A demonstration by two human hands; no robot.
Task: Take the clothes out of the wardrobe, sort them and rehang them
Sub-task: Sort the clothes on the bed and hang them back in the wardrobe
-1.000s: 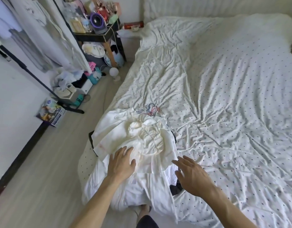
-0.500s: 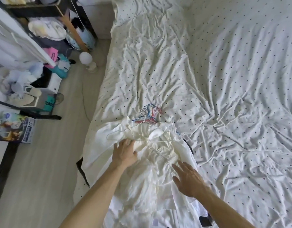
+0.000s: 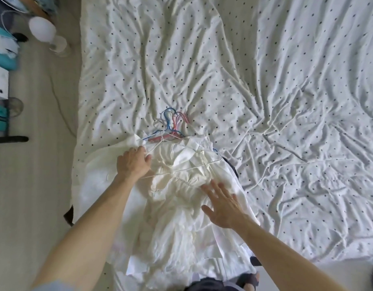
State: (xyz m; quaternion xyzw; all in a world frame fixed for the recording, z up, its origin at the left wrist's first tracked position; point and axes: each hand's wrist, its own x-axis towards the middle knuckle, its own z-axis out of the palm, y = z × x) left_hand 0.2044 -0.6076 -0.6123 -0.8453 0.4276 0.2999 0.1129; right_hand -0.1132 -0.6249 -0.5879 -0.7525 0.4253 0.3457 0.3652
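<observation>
Two bare hands reach down over a pile of white clothes (image 3: 181,211) heaped at the near edge of a bed (image 3: 265,80) covered in a crumpled, dotted sheet. The left hand (image 3: 132,162) lies palm-down on the upper left of the pile, its forearm stretched in from the lower left, fingers curled over a thin white wire hanger (image 3: 194,166) and the cloth beneath it; whether they actually pinch the wire is hard to tell from this angle. The right hand (image 3: 223,204) is spread flat and released, fingers splayed and pointing up-left, resting on or just above the garments' right side. Blue and pink hanger hooks (image 3: 171,122) poke out together from the far end of the pile onto the sheet. A small white lamp (image 3: 43,30) stands on the floor to the left of the bed.
</observation>
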